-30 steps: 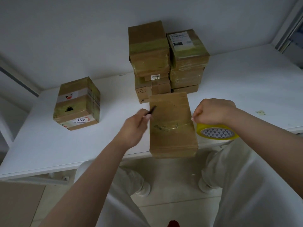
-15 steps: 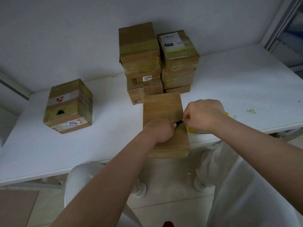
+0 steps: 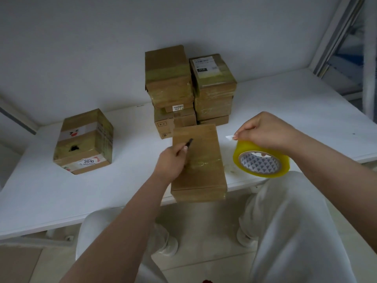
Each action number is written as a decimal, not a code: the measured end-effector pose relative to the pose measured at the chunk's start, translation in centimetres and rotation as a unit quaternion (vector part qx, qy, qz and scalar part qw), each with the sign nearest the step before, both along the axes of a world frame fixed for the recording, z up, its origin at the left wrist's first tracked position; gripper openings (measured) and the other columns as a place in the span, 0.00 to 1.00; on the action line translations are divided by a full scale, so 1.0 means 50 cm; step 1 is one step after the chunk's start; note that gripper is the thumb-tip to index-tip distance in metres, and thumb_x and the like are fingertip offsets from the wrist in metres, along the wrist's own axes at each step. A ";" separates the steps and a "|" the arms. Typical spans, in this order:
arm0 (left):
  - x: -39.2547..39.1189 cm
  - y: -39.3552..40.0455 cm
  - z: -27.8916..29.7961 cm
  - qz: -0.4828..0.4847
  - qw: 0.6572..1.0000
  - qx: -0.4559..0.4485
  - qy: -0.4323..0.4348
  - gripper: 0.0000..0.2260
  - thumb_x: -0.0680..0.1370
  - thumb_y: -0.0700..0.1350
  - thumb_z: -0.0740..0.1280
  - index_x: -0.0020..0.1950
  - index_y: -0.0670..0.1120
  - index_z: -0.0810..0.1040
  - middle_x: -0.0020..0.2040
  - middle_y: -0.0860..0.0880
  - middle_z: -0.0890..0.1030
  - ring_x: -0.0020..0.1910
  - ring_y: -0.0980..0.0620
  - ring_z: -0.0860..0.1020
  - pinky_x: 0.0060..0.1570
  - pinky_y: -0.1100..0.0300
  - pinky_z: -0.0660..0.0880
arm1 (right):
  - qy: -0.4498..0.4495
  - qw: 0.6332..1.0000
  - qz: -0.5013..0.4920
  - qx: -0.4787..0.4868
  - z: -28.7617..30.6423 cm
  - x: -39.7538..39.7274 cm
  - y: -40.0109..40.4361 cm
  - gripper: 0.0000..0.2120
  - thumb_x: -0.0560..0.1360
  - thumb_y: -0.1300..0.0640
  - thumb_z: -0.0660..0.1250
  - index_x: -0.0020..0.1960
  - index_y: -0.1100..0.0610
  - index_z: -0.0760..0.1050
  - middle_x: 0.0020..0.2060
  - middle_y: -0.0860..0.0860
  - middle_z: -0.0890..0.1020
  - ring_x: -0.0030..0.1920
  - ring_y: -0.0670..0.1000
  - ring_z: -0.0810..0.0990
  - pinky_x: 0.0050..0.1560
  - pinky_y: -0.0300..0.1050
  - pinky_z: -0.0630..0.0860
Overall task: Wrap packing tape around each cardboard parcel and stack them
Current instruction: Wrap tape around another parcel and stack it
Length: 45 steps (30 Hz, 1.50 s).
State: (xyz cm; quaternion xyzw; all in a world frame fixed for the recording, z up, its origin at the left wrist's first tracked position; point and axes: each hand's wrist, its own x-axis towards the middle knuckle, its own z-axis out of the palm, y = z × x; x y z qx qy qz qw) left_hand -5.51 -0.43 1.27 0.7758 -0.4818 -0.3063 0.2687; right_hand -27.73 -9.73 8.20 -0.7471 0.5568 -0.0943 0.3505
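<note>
A flat brown cardboard parcel (image 3: 201, 158) lies at the table's front edge, overhanging it, with a band of clear tape across its middle. My left hand (image 3: 170, 163) rests at the parcel's left side and grips a small dark cutter (image 3: 188, 142) that points up over the box. My right hand (image 3: 265, 130) is raised to the right of the parcel; it holds a yellow roll of packing tape (image 3: 261, 163) and pinches the loose tape end (image 3: 230, 137). Two stacks of taped parcels (image 3: 189, 86) stand behind, against the wall.
A single taped box (image 3: 84, 141) with a "2010" label sits on the left of the white table (image 3: 295, 103). A window frame (image 3: 334, 37) rises at the far right. My legs in white trousers and the floor show below the table edge.
My hands met over the parcel half a second ago, cutter at the tape. Now they are apart: the right hand has lifted the roll to the right and the left has drawn back left.
</note>
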 end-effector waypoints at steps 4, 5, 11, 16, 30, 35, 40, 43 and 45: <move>0.101 0.026 0.004 0.116 0.986 0.032 -0.114 0.21 0.84 0.53 0.51 0.74 0.45 0.67 0.59 0.44 0.79 0.55 0.46 0.77 0.55 0.53 0.73 | -0.067 0.996 0.011 0.050 -0.009 0.023 0.014 0.04 0.73 0.48 0.73 0.45 0.46 0.85 0.49 0.46 0.83 0.49 0.50 0.80 0.55 0.52 0.78; 0.114 0.030 0.008 0.121 0.982 0.066 -0.131 0.24 0.84 0.56 0.51 0.75 0.44 0.65 0.64 0.41 0.77 0.60 0.43 0.76 0.58 0.51 0.72 | -0.081 0.995 0.015 0.059 -0.009 0.031 0.017 0.05 0.73 0.49 0.73 0.47 0.48 0.86 0.48 0.47 0.83 0.47 0.49 0.80 0.52 0.50 0.78; 0.018 0.043 0.060 0.071 0.993 -0.078 0.048 0.37 0.68 0.74 0.54 0.62 0.50 0.78 0.60 0.50 0.80 0.58 0.50 0.77 0.56 0.55 0.73 | -0.133 0.986 0.038 0.092 -0.008 0.077 0.030 0.05 0.74 0.52 0.72 0.48 0.50 0.85 0.43 0.46 0.83 0.42 0.45 0.79 0.38 0.39 0.73; -0.045 0.022 0.053 0.023 0.976 -0.094 0.194 0.16 0.75 0.55 0.70 0.33 0.47 0.75 0.27 0.54 0.76 0.31 0.55 0.74 0.41 0.53 0.76 | -0.147 0.981 0.057 0.114 -0.011 0.094 0.033 0.05 0.75 0.54 0.71 0.48 0.49 0.85 0.37 0.46 0.85 0.38 0.43 0.82 0.36 0.34 0.75; 0.113 0.053 -0.030 0.106 0.993 -0.038 -0.043 0.17 0.78 0.57 0.65 0.42 0.43 0.79 0.36 0.51 0.78 0.37 0.53 0.76 0.38 0.62 0.71 | 0.087 0.992 0.084 0.026 -0.059 -0.020 -0.050 0.17 0.68 0.37 0.72 0.39 0.52 0.82 0.37 0.48 0.83 0.42 0.50 0.81 0.48 0.48 0.76; 0.115 0.051 -0.076 0.098 0.990 -0.039 -0.095 0.19 0.79 0.57 0.64 0.44 0.41 0.78 0.36 0.49 0.78 0.36 0.55 0.74 0.35 0.66 0.69 | 0.168 0.981 0.088 -0.028 -0.112 -0.009 -0.046 0.17 0.70 0.32 0.66 0.40 0.46 0.78 0.40 0.40 0.77 0.47 0.49 0.76 0.46 0.45 0.70; 0.107 0.046 -0.116 0.105 0.990 -0.036 -0.083 0.18 0.80 0.56 0.62 0.44 0.41 0.76 0.33 0.50 0.75 0.34 0.53 0.73 0.33 0.64 0.68 | 0.192 0.977 0.088 -0.040 -0.159 0.003 -0.052 0.17 0.71 0.32 0.65 0.41 0.45 0.78 0.42 0.42 0.77 0.48 0.49 0.76 0.44 0.44 0.68; 0.079 0.049 -0.150 0.138 0.990 -0.018 0.001 0.20 0.82 0.56 0.57 0.46 0.40 0.76 0.37 0.48 0.77 0.40 0.47 0.76 0.39 0.57 0.70 | 0.183 0.979 0.088 -0.025 -0.197 0.014 -0.049 0.15 0.71 0.32 0.65 0.42 0.43 0.77 0.46 0.43 0.78 0.50 0.49 0.76 0.46 0.45 0.69; 0.055 0.052 -0.162 0.179 0.979 -0.018 0.095 0.22 0.82 0.58 0.53 0.51 0.41 0.76 0.44 0.46 0.80 0.46 0.46 0.78 0.47 0.54 0.73 | 0.161 0.983 0.089 -0.018 -0.218 0.027 -0.042 0.14 0.72 0.34 0.64 0.43 0.43 0.76 0.48 0.43 0.77 0.50 0.49 0.75 0.47 0.45 0.70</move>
